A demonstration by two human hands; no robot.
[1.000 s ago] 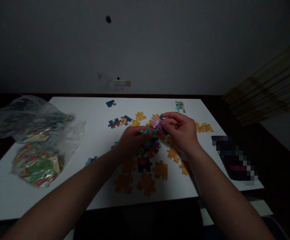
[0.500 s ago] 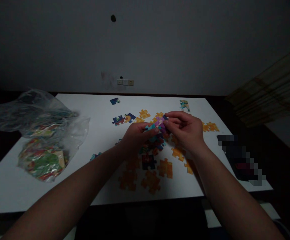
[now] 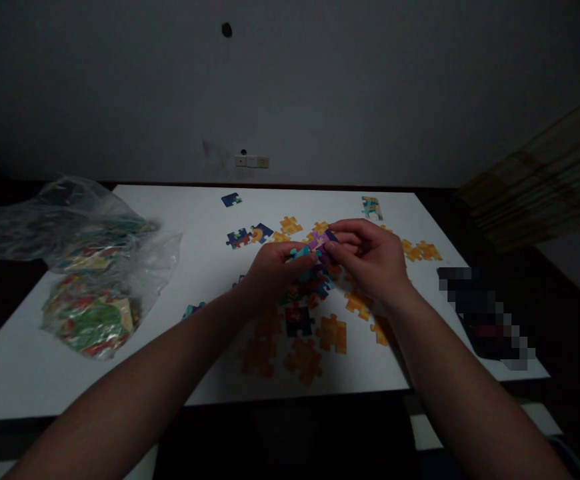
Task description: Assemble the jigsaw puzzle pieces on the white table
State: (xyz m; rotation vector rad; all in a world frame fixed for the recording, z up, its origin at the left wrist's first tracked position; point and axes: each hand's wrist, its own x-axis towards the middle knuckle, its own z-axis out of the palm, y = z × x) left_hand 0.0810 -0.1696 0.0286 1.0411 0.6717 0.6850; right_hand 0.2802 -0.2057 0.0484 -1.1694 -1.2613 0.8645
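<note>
Dim and underexposed; brightest on the white table (image 3: 60, 360), dark vignetted corners, forearms shadowed, slight wide-angle bending.

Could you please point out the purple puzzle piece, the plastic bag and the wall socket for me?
Purple piece (image 3: 319, 241): head view, on its pink-purple face between the fingertips.
Plastic bag (image 3: 93, 320): head view, on its filled lower part.
Wall socket (image 3: 253, 161): head view, on the plate's middle.
</note>
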